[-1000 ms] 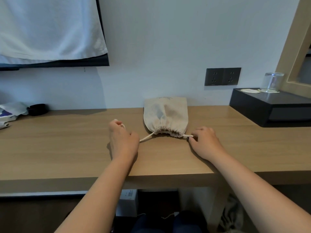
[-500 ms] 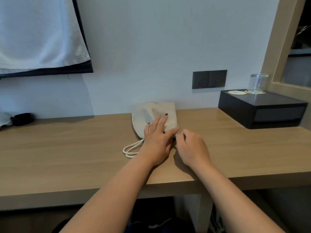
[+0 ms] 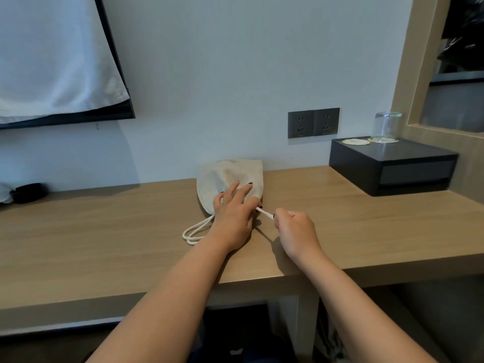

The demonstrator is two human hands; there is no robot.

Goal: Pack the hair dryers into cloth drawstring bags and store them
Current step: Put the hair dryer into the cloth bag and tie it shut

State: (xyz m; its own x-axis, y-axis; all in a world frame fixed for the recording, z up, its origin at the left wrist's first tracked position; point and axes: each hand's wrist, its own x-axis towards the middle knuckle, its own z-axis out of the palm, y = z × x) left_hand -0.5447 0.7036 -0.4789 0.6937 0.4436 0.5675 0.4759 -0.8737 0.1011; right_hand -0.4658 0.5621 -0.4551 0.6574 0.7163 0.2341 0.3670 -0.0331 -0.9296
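Cloth bag [image 3: 230, 179] lying mid-tabletop [image 3: 104, 226] by the wall, pinned under spread left hand [image 3: 233, 216]; right hand [image 3: 293, 229] pinching cord [image 3: 264, 213], likely cinching the neck.

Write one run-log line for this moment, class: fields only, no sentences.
step: cinching bag | left hand: pressing on cloth bag | right hand: pinching drawstring, pulling rightward | other cord loop: slack on desk

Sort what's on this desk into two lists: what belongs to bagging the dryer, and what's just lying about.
Belongs to the job:
cloth bag
drawstring loop
drawstring end
left hand, pressing on the bag
right hand, pinching the drawstring end

Just lying about:
upturned glass
coaster
black box
wall sockets
black object, far left
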